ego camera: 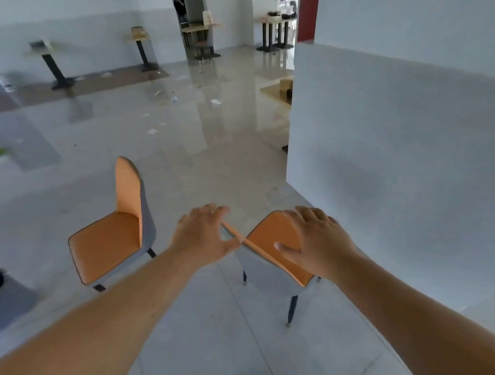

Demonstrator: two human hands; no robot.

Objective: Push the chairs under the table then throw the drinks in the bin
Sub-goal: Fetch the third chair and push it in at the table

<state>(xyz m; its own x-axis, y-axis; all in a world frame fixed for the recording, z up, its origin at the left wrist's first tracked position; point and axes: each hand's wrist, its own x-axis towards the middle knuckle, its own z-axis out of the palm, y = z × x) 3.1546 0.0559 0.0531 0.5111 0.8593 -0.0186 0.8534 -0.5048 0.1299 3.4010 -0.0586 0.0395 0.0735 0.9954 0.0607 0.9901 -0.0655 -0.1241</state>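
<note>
The person leans in with both arms stretched toward the near chair (266, 244), which stands at twelve o'clock, tipped on its slim dark legs and well clear of any bench. The left hand (203, 236) is spread wide, its thumb right at the top edge of the orange backrest. The right hand (317, 241) lies open over the orange face, fingers relaxed. Neither has closed round anything, and I cannot tell whether they touch yet. One hand per side makes sense: it should keep the chair from swivelling as it is steered.

The second chair (110, 237) waits at ten o'clock, facing away to the left. A grey bin (9, 305) sits at eight o'clock. Pedestal benches (43, 50) stand far off at eleven, with litter (215, 102) on the glossy floor (184, 167) between. No drinks are plain to see.
</note>
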